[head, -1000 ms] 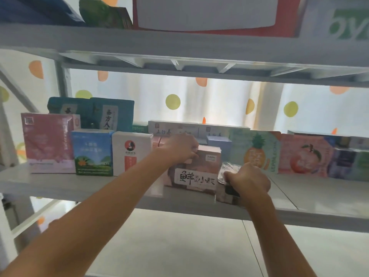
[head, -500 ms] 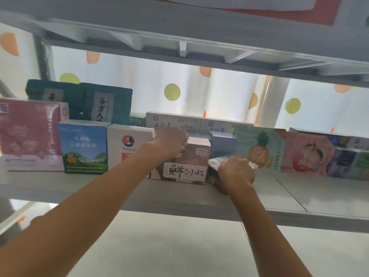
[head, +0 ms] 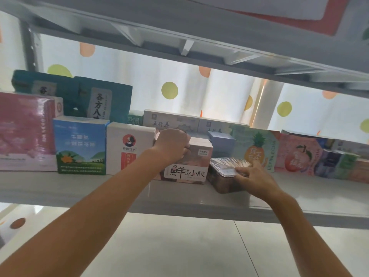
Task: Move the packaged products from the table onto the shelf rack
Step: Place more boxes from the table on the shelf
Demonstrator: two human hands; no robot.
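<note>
Both hands are up on the shelf [head: 123, 188] slotting stuff into the front row. Left hand [head: 171, 145] has its fingers curled over the top of the pink box [head: 191, 166], probably steadying it upright next to the white box [head: 127, 148]. Right hand [head: 253, 176] pinches the near corner of the clear plastic tub [head: 223, 172], which sits flat just right of the pink box, in front of the pineapple pouch [head: 257, 148]. Looks like it's getting nudged into the gap.
</note>
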